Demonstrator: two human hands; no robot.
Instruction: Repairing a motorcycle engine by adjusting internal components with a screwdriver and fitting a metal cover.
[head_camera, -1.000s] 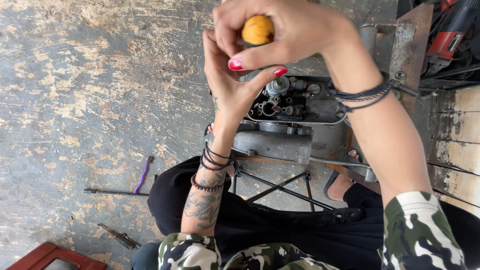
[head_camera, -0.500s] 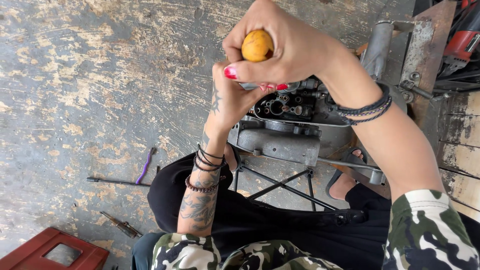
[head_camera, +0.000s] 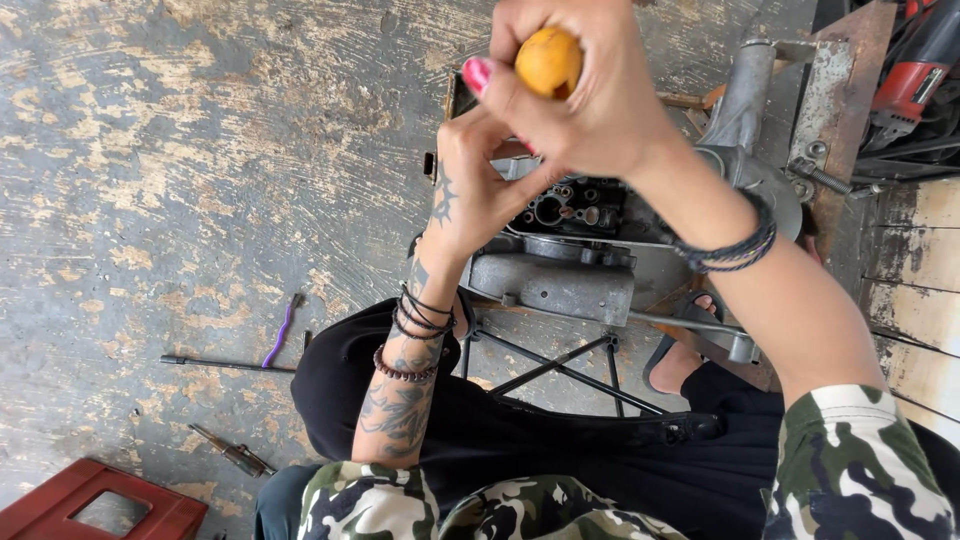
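Engine work over worn concrete, both hands raised above a grey metal engine casing (head_camera: 560, 285) on a black folding stand (head_camera: 560, 370).

Concrete floor (head_camera: 180, 150), scuffed and flaking, fills the view from nine to twelve o'clock. The engine casing sits at centre, toward two o'clock from the person's lap, with a red power tool (head_camera: 915, 70) at the one o'clock corner. A red crate (head_camera: 95, 505) lies at seven o'clock. The right hand (head_camera: 590, 100), at twelve o'clock, is closed around a screwdriver's round yellow handle (head_camera: 548, 62). The left hand (head_camera: 470, 195), just below and touching it, has its fingers curled up toward the tool; its exact grip is hidden. A thin rod (head_camera: 225, 363), a purple-handled tool (head_camera: 280, 335) and a small dark tool (head_camera: 230, 452) lie at eight o'clock.
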